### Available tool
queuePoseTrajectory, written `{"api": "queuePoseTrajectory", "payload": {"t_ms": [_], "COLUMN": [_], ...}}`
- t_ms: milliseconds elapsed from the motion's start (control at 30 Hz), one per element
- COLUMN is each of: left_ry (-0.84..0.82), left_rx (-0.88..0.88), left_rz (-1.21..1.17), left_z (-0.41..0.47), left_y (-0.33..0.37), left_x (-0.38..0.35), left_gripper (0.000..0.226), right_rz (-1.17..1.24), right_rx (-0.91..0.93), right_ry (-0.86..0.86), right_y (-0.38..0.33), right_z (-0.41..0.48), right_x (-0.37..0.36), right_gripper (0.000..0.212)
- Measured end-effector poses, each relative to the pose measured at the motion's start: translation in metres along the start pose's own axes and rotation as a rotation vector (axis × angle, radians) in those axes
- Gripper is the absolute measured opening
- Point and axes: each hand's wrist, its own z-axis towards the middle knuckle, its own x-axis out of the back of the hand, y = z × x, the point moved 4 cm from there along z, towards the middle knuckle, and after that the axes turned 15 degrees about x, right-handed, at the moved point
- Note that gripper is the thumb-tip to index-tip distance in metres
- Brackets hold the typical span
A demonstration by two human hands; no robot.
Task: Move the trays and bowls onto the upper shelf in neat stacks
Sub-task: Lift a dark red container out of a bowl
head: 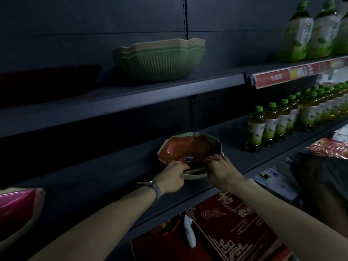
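A red tray (188, 146) is lying tilted inside a pale green bowl (211, 141) on the lower shelf (116, 178), its far edge lifted toward the back wall and a round sticker (189, 159) showing on its near edge. The bowl is sitting near the shelf's front, its ribbed rim showing behind and right of the tray and again under the hands.

The left hand (172, 175) is pinching the tray's near left edge, fingers clenched on it. The right hand (220, 168) is reaching in from the right, fingertips pressing on the tray's near right edge just beside the sticker, with the palm lying over the bowl's rim; whether it is gripping tray, bowl or both is not clear. A watch (153, 185) is sitting on the left wrist.

On the upper shelf (131, 95), a nested stack of bowls (160, 59) is standing upright, green ones below and a cream one on top. Left of it, well apart, a dark red tray stack (47, 80) is resting in shadow.

At the far left edge of the lower shelf, a pink tray (17, 206) is poking into view. Green-capped bottles (273, 125) are lining the lower shelf to the right, and larger ones (308, 31) are standing on the shelf above them.
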Motion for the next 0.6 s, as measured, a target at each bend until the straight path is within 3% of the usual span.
{"api": "queuePoseTrajectory", "payload": {"t_ms": [367, 467, 600], "left_ry": [0.265, 0.307, 0.381], "left_rx": [-0.053, 0.012, -0.085], "left_rz": [-0.103, -0.099, -0.042], "left_z": [-0.012, -0.019, -0.03], "left_y": [-0.002, -0.004, 0.0], "left_x": [0.022, 0.028, 0.035], "left_gripper": [0.023, 0.026, 0.027], "right_rz": [0.146, 0.167, 0.191], "right_rx": [0.069, 0.045, 0.023], "right_ry": [0.218, 0.268, 0.309], "right_y": [0.003, 0.005, 0.013], "right_z": [-0.007, -0.008, -0.014], "right_x": [0.005, 0.007, 0.009], "right_gripper": [0.021, 0.017, 0.014]}}
